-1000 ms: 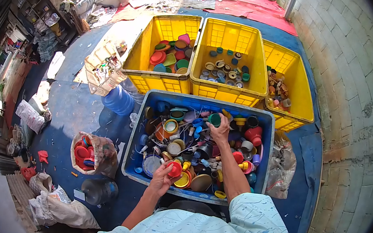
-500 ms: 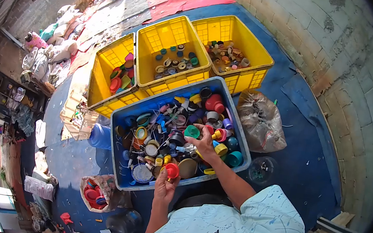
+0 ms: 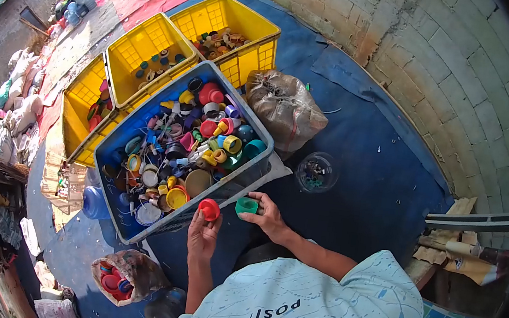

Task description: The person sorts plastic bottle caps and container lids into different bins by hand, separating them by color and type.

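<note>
My left hand (image 3: pixel 201 239) pinches a red plastic cap (image 3: pixel 209 209) between thumb and fingers, just off the near side of a large blue-grey crate (image 3: pixel 243 179). To its right, my right hand (image 3: pixel 271 218) grips a green plastic cap (image 3: pixel 247 206), its hollow side partly showing. The two caps are held apart, close to each other. Inside the crate lies a mixed heap of plastic caps, lids and pump tops in many colours. A yellow lid (image 3: pixel 178 198) rests at the heap's near edge.
Three yellow crates (image 3: pixel 123 102) with sorted caps stand behind the large one. A tied sack (image 3: pixel 288 115) and a clear round tub (image 3: pixel 318 172) sit to the right. An open sack of red caps (image 3: pixel 148 276) stands at the near left. A block wall (image 3: pixel 429 85) bounds the right side.
My right hand has picked the green cap off the heap and drawn back over the crate's near rim. My left hand still holds the red cap. The view has swung to the right.
</note>
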Action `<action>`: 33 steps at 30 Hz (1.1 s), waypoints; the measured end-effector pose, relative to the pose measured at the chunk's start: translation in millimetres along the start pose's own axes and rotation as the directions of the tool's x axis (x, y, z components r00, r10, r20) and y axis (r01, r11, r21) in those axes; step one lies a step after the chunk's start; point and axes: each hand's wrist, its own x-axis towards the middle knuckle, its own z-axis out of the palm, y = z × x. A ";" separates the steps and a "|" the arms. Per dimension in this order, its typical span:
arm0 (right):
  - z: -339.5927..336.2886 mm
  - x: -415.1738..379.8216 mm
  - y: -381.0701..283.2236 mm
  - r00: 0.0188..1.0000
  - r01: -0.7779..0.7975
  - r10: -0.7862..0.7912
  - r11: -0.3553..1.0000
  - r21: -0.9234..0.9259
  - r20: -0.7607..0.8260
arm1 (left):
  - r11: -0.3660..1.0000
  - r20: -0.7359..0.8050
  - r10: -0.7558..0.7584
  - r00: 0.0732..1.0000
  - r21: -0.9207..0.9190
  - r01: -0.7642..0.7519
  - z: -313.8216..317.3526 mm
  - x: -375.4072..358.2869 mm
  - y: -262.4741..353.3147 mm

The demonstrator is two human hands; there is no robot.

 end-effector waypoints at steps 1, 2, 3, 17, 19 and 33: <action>-5.4 -8.1 1.5 0.999 -0.009 0.010 1.000 0.021 -0.031 | 0.999 -0.012 -0.027 1.000 -0.022 0.027 -1.6 -9.4 -10.0; -11.1 -14.2 0.8 0.999 -0.015 0.018 0.998 0.059 -0.039 | 0.999 -0.034 -0.047 0.998 -0.025 0.047 -2.3 -18.7 -19.4; -16.3 -18.4 -2.8 0.999 -0.022 0.026 0.995 0.098 -0.044 | 0.997 -0.035 -0.069 0.997 -0.021 0.069 -1.9 -27.2 -27.6; -20.4 22.0 -46.1 0.991 -0.125 0.111 0.966 0.224 0.077 | 0.999 0.023 -0.008 1.000 -0.031 0.009 45.5 -16.5 -34.1; -31.3 34.3 -55.9 0.989 -0.135 0.118 0.966 0.220 0.089 | 0.999 0.023 0.014 1.000 -0.036 -0.013 65.5 -1.9 -33.9; -177.4 244.9 -167.0 0.995 -0.091 0.102 0.864 0.494 0.006 | 0.996 0.019 -0.065 0.998 -0.064 0.066 260.7 229.3 -83.2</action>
